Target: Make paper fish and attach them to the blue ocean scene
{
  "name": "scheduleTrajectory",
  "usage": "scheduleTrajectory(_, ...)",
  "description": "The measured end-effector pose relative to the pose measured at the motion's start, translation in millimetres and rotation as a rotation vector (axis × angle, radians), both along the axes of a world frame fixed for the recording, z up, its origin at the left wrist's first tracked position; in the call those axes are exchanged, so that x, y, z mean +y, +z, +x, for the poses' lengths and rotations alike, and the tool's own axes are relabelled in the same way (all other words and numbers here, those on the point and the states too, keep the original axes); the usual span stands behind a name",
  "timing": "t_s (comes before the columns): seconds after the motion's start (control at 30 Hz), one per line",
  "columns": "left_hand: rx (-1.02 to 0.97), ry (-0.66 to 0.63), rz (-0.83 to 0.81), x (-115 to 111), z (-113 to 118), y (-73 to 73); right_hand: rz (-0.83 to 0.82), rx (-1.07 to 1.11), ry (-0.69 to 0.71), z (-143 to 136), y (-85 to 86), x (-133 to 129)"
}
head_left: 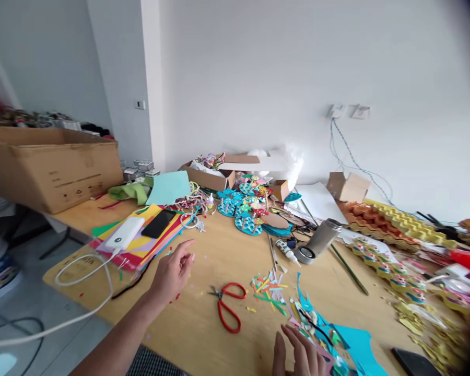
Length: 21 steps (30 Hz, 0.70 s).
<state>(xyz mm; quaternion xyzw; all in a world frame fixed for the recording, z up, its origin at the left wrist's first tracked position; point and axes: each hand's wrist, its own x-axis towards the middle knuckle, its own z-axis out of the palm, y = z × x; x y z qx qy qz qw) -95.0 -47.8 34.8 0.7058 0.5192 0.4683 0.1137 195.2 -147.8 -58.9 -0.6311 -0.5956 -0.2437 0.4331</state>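
1. The turquoise cut paper sheet [350, 342] lies at the near right edge of the wooden counter [227, 250], under the fingertips of the right hand [297, 352], which rests flat and open on it.
2. The left hand [173, 272] hovers above the counter, fingers loosely spread, gripping nothing.
3. Between the hands lie red-handled scissors [227, 305], blades closed.
4. Just beyond are scattered coloured paper scraps [269, 290].
5. Farther left, a white power bank [124, 233] and a black phone [159, 223] sit on stacked coloured foam sheets [141, 245].

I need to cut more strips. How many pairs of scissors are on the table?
1: the red-handled scissors lie on the table between the left hand and the right hand. Others may be hidden under the clutter.
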Motion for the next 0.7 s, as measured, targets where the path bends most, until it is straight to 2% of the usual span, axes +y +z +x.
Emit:
scheduleTrajectory(0.07, 0.019, 0.052, -0.01, -20, -12, -11.0, 0.132, -0.03, 0.062, -2, 7.0, 0)
scheduleTrajectory(0.13, 0.047, 0.117, -0.022, -39, -23, -23.7, 0.193, -0.03, 0.093, -5, 11.4, 0)
scheduleTrajectory(0.3, 0.158, 0.247, 0.021, -71, -46, -52.7, 0.161, -0.023, 0.098, -8, 14.8, -3)
scheduleTrajectory(0.47, 0.253, 0.24, 0.119, -70, -60, -66.3, 0.199, -0.07, 0.074, -6, 14.5, 0)
scheduleTrajectory(0.57, 0.23, 0.24, 0.119, -65, -65, -70.0, 0.231, -0.098, 0.049, -6, 12.8, 2)
scheduleTrajectory(0.7, 0.158, 0.254, 0.078, -67, -73, -74.0, 0.194, -0.064, 0.022, -7, 10.7, 1)
